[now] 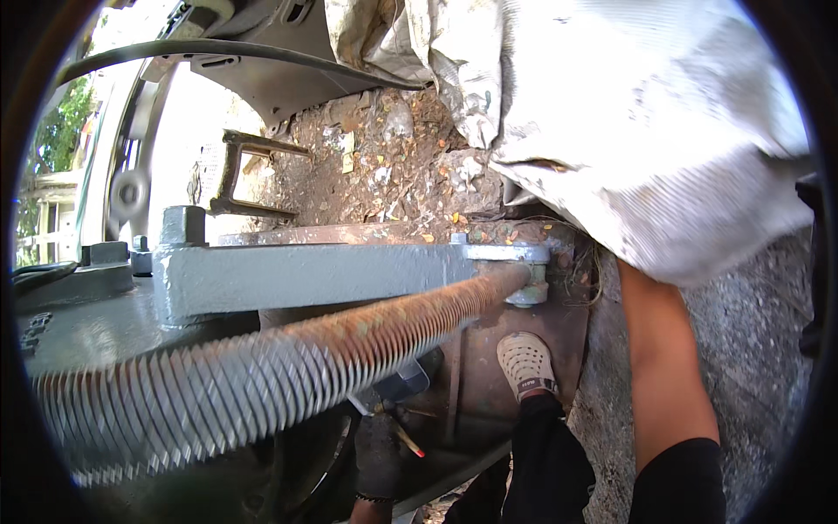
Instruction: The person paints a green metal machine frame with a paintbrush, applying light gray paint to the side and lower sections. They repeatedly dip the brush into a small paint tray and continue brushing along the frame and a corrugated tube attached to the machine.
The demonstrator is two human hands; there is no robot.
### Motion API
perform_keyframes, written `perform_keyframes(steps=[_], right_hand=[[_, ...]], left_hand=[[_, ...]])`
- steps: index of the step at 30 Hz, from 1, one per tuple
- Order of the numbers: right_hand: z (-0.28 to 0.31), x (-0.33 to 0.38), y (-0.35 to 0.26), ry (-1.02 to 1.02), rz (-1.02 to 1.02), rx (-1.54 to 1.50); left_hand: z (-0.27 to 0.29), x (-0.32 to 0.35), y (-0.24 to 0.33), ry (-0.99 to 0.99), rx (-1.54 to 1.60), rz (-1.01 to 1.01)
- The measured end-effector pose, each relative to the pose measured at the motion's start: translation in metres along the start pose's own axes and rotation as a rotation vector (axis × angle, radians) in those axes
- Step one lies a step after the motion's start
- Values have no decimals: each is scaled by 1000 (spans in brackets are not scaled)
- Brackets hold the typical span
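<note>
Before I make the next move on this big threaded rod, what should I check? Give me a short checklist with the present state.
1. Threaded rod reaches the end of the grey bracket: ok, its tip meets the fitting there.
2. Rod thread clean: not ok, the far half is rusty.
3. Right hand in sight: not ok, the right forearm disappears under the white cloth.
4. Left hand grip: cannot tell, it is dark and half hidden below the rod.
5. Shoe apart from the rod: ok.
</note>
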State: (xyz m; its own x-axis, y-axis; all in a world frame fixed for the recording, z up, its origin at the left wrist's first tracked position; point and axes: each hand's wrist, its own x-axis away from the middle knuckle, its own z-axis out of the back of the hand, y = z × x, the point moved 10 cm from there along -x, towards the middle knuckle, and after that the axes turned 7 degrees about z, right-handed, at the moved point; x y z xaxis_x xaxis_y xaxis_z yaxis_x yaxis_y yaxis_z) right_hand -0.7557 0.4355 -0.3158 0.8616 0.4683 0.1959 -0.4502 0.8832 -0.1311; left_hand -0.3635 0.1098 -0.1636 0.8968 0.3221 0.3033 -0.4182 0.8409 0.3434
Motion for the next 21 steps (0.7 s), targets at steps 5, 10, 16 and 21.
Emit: perform_keyframes(steps=[5, 10, 16, 21], right_hand=[[28, 46, -45, 79, 39, -129], [58, 144, -89, 215, -59, -604], [117, 251, -197, 223, 110, -617], [184, 313, -293, 216, 425, -698]], left_hand=[[16, 2, 30, -62, 255, 120], [-18, 35, 16, -77, 1417, 622], [-25, 68, 54, -243, 1784, 690], [-7, 86, 71, -316, 1730, 686]])
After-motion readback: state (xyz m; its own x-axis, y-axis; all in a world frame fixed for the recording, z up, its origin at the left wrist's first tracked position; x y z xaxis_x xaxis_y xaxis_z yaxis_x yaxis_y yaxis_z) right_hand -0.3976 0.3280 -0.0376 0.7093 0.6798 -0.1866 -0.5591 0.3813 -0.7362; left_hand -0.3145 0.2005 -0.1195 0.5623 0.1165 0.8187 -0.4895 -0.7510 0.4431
